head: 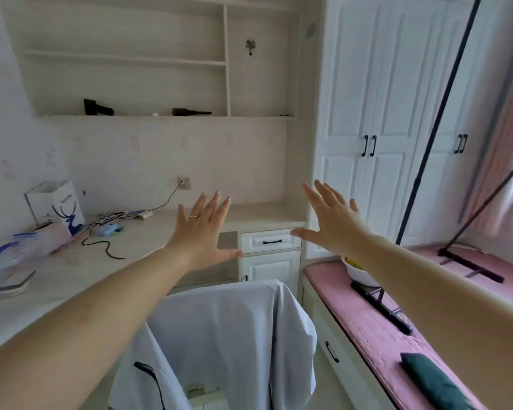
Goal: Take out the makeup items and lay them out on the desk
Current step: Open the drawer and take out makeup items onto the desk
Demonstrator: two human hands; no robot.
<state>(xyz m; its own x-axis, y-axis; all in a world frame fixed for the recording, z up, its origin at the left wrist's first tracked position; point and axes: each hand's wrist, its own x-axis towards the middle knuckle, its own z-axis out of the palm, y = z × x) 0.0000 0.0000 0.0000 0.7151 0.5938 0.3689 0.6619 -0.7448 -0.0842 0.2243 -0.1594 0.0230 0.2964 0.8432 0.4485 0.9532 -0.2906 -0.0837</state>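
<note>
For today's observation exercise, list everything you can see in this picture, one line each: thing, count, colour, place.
desk: one, cream, left.
paper bag: one, white with blue deer, desk's back left.
cables: several, black and white, on desk by the bag.
shelves: one unit, cream, above desk.
dark items: two, black, lowest shelf.
wardrobe: one, white, right.
bench cushion: one, pink, lower right.
bowl: one, white, on cushion.
white cloth: one, draped over chair, bottom centre.
left hand: open, raised.
right hand: open, raised.

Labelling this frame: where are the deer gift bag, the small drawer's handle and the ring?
deer gift bag (66,210): head view, its front face.
drawer handle (272,242): head view, bar's middle.
ring (193,216): head view, band on a left-hand finger.
</note>
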